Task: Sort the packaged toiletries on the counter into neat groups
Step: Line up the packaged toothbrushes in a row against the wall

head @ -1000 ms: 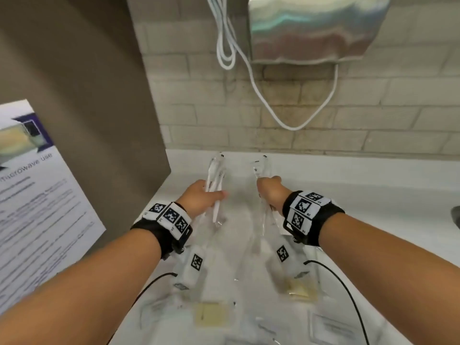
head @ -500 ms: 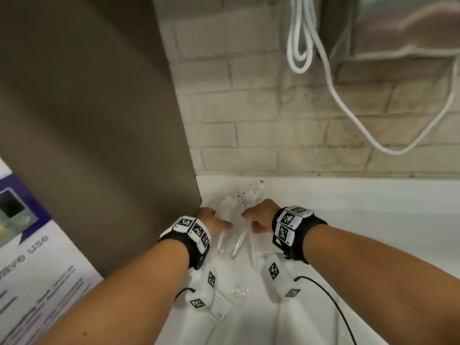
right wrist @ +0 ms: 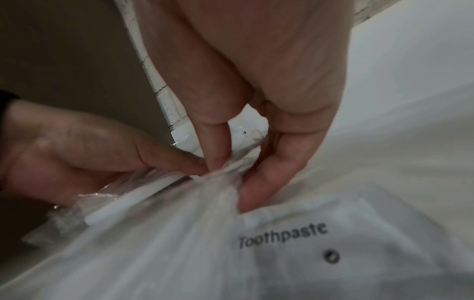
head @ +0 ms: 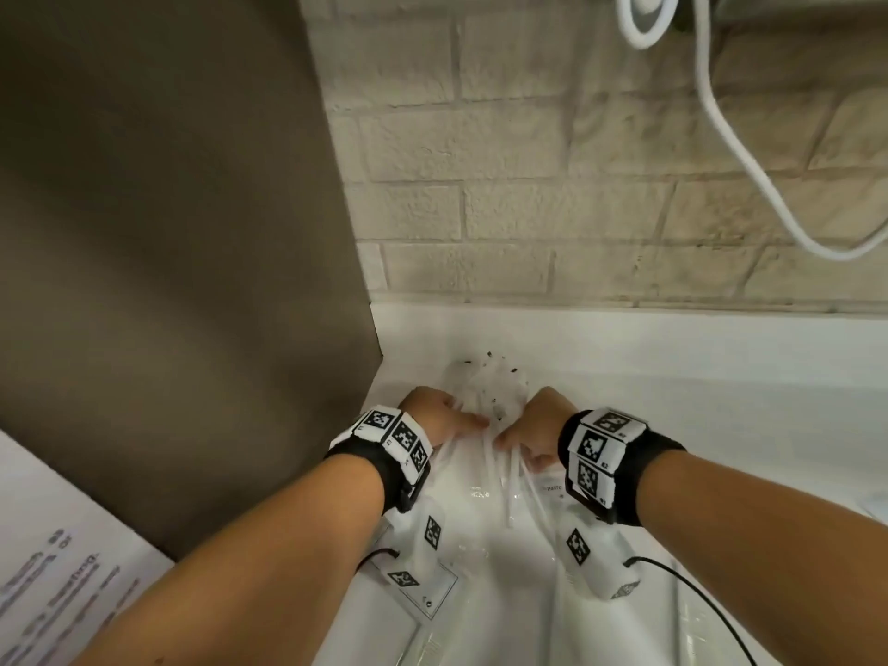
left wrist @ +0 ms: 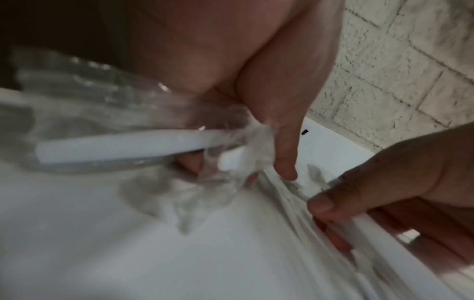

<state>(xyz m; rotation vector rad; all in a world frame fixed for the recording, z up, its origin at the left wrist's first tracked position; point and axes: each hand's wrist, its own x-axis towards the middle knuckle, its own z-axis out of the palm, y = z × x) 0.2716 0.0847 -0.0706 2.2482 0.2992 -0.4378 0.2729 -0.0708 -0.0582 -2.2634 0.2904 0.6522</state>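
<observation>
Now our left hand (head: 435, 415) and right hand (head: 533, 432) each pinch wrapped toothbrushes (head: 499, 466), fingers curled, on the counter (head: 721, 415).

left grip (head: 435, 418) pinching, right grip (head: 536, 432) pinching

My desk (head: 696, 377) is a white surface that runs back to a low white lip under the brick wall, with a brown panel closing its left side. Clear plastic packets of white toothbrushes (head: 485, 396) lie on it in the back left corner. Just right of them lies a white packet printed "Toothpaste" (right wrist: 295, 243). More flat clear packets (head: 423, 588) lie on it nearer to me.
</observation>
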